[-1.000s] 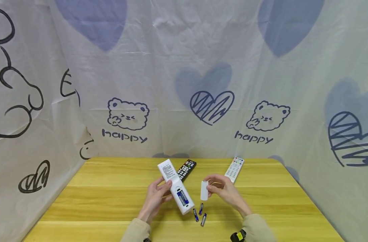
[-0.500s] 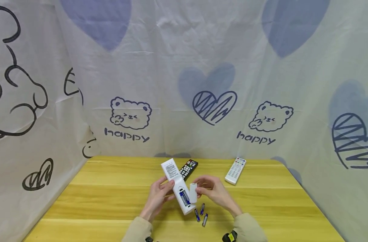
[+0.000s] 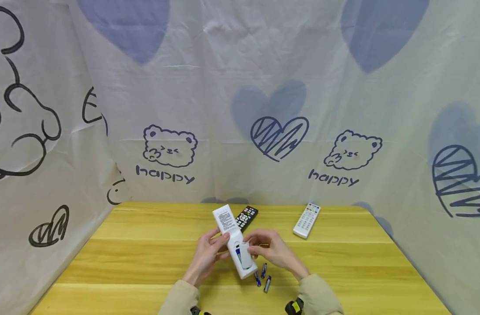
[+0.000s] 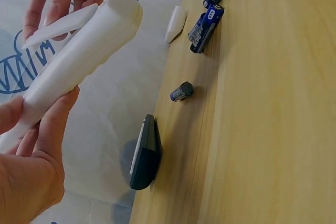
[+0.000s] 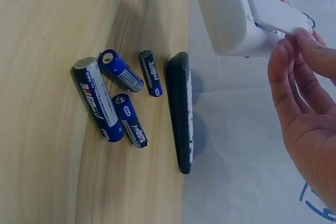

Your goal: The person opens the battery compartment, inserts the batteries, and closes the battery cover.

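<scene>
Between the counter's point(image 3: 145, 258) side edges, our left hand point(image 3: 203, 256) grips the white remote point(image 3: 226, 221) and our right hand point(image 3: 273, 250) pinches its cover point(image 3: 245, 257), which could jam if pressed askew.

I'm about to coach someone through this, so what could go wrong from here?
The cover, pinched by the right hand, is tilted with one end lifted off the white remote, so it might seat crooked or slip. The battery showing inside could drop out if the left hand tips the remote. The loose batteries on the table might roll if knocked.
</scene>
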Demonstrator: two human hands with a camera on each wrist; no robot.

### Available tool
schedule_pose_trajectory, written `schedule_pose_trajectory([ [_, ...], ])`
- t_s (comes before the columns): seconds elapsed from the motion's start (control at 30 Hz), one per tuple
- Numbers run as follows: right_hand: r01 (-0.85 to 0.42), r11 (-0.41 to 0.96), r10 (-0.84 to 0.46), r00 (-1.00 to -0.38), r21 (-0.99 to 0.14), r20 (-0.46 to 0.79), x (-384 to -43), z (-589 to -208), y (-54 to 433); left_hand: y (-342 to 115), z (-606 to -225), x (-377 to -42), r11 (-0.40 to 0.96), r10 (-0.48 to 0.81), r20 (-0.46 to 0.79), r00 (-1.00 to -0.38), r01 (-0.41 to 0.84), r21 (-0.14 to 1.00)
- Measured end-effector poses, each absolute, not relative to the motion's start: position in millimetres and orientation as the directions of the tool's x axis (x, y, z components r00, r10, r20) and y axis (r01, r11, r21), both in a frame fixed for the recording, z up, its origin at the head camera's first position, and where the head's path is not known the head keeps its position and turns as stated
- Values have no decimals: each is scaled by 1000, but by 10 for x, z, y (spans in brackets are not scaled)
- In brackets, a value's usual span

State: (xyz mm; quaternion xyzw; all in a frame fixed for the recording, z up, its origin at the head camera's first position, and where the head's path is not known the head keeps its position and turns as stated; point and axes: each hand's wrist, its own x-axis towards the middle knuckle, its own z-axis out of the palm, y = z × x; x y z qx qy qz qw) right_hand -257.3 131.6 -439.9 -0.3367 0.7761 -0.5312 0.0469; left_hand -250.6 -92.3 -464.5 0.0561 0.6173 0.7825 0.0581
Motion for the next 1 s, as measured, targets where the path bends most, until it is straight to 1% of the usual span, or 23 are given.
schedule_pose_trajectory([
  [0.2, -505, 226, -598, -747, -833, 290, -2584, -4419, 1310, -919, -4649, -2496, -218, 182, 28, -983, -13, 976],
  [0.5, -509, 270, -597, -755, -817, 273, -2575, -4408, 1282, -917, -4639, -2498, -225, 198, 41, -979, -5, 974],
  [1.0, -606, 281, -571, -729, -744, 378, -2574, -4445, 1231, -903, -4596, -2511, -214, 219, 38, -975, -10, 977],
])
